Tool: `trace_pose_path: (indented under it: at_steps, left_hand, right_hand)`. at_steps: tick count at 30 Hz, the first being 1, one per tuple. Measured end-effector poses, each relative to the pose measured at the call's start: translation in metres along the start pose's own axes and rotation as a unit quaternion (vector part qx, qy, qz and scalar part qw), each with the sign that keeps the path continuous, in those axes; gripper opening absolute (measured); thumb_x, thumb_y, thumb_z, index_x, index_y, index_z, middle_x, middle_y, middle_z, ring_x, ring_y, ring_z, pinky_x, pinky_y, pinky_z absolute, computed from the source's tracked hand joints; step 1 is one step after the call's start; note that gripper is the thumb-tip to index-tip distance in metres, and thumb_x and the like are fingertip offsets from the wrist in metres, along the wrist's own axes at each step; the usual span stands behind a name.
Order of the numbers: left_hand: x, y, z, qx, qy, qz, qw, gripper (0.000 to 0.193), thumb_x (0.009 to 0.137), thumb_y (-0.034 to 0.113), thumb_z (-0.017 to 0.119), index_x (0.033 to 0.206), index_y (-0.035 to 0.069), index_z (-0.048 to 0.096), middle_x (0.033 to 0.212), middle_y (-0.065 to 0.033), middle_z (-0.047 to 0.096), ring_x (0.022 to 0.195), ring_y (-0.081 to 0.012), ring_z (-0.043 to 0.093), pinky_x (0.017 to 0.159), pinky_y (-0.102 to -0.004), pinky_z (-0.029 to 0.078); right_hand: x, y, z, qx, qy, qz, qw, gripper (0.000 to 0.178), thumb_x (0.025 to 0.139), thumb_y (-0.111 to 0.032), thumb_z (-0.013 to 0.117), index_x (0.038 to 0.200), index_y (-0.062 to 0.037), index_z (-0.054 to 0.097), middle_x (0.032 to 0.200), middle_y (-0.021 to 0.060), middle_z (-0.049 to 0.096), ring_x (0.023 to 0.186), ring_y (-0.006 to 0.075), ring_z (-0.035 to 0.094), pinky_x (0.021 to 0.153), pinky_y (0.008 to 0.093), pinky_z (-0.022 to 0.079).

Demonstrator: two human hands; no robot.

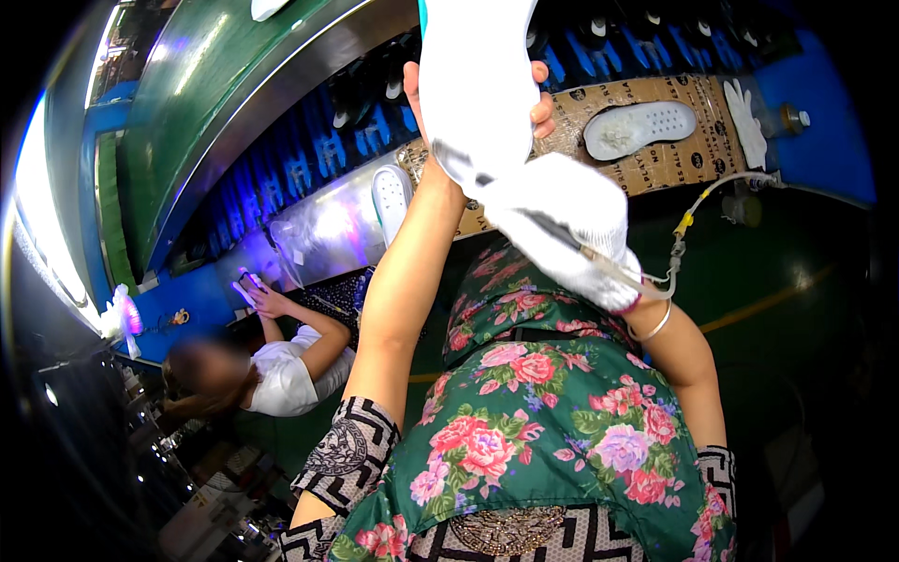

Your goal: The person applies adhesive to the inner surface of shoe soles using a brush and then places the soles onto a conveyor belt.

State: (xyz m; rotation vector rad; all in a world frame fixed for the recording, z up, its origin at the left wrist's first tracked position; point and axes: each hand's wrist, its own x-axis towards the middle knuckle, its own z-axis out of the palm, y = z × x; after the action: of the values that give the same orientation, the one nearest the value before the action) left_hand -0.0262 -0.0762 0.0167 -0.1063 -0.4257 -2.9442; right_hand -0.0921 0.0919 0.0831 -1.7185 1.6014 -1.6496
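White shoe sole [473, 84] up at twelve o'clock, gripped from behind by the bare left hand [468, 103], fingers [541, 108] curled round its right edge. At four o'clock of it, the right hand [571, 239] in a white glove, closed around a thin tool with a clear hose [698, 206]. Beyond, at two o'clock, another white sole [640, 128] lies on brown printed cardboard [698, 155] on the table. Blue ribbed conveyor [309, 155] at ten o'clock; a co-worker [281, 365] at eight.
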Motion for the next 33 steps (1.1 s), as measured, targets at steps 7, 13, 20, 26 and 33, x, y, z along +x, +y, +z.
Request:
trace_pose_path:
  at_steps: [7, 13, 20, 26, 33]
  left_hand:
    - [-0.007, 0.014, -0.005, 0.041, -0.066, 0.021, 0.997, 0.106, 0.07, 0.084, 0.055, 0.139, 0.006, 0.038, 0.12, -0.0171, 0.044, 0.085, -0.0298, 0.046, 0.073, -0.0413, 0.04]
    - [-0.024, 0.002, 0.008, -0.024, 0.024, 0.018, 0.999, 0.096, 0.079, 0.078, 0.045, 0.142, 0.006, 0.043, 0.117, -0.0268, 0.056, 0.085, -0.0389, 0.058, 0.072, -0.0475, 0.047]
    - [-0.05, -0.034, 0.012, 0.006, 0.129, 0.002, 0.992, 0.085, 0.085, 0.065, 0.047, 0.145, 0.005, 0.041, 0.126, -0.0254, 0.056, 0.098, -0.0471, 0.06, 0.082, -0.0548, 0.051]
    - [-0.068, -0.029, 0.027, 0.045, 0.182, 0.065, 0.98, 0.092, 0.081, 0.06, 0.053, 0.147, 0.001, 0.032, 0.129, -0.0275, 0.053, 0.112, -0.0434, 0.058, 0.091, -0.0505, 0.053]
    - [-0.056, 0.039, 0.071, 0.059, -0.109, 0.053, 0.991, 0.118, 0.064, 0.044, 0.089, 0.151, 0.004, 0.019, 0.144, -0.0331, 0.028, 0.111, -0.0515, 0.054, 0.074, -0.0609, 0.059]
  right_hand:
    - [-0.009, 0.0, -0.011, 0.19, 0.034, 0.243, 0.951, 0.011, 0.08, -0.002, 0.075, 0.09, -0.0002, 0.072, 0.084, 0.0061, 0.07, 0.074, 0.0107, 0.065, 0.064, 0.0234, 0.051]
    - [-0.006, -0.011, -0.028, 0.261, -0.035, 0.322, 0.909, 0.011, 0.08, -0.003, 0.075, 0.091, -0.0009, 0.074, 0.082, 0.0058, 0.071, 0.073, 0.0096, 0.066, 0.067, 0.0247, 0.053]
    - [0.043, 0.022, -0.057, -0.086, 0.055, 0.009, 0.995, 0.019, 0.079, 0.0, 0.073, 0.098, -0.0018, 0.073, 0.091, 0.0096, 0.07, 0.077, 0.0179, 0.067, 0.068, 0.0295, 0.053]
    - [0.015, 0.004, -0.036, -0.012, -0.074, 0.016, 0.997, 0.016, 0.073, -0.007, 0.079, 0.088, -0.0046, 0.074, 0.088, 0.0095, 0.072, 0.076, 0.0216, 0.068, 0.072, 0.0313, 0.053]
    - [-0.028, 0.009, -0.071, 0.329, 0.188, 0.258, 0.888, 0.014, 0.081, 0.004, 0.067, 0.094, 0.0065, 0.07, 0.079, 0.0082, 0.066, 0.061, 0.009, 0.057, 0.055, 0.0211, 0.046]
